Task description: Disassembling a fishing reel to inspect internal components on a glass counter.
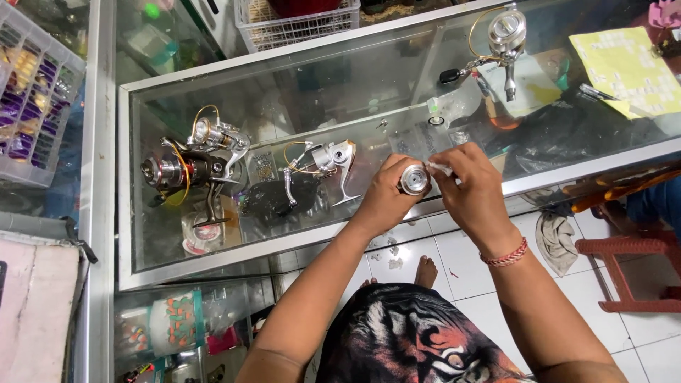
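Silver reel spool [414, 179] sits clamped in the left hand [386, 198] above the glass table [284, 106] edge; right hand [472, 191] pinches a white tissue scrap [440, 168] against its rim, apparently mid-wipe; next likely calls for turning the spool steadily

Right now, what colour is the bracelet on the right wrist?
The bracelet is red and pink, braided, seen best in the head view.
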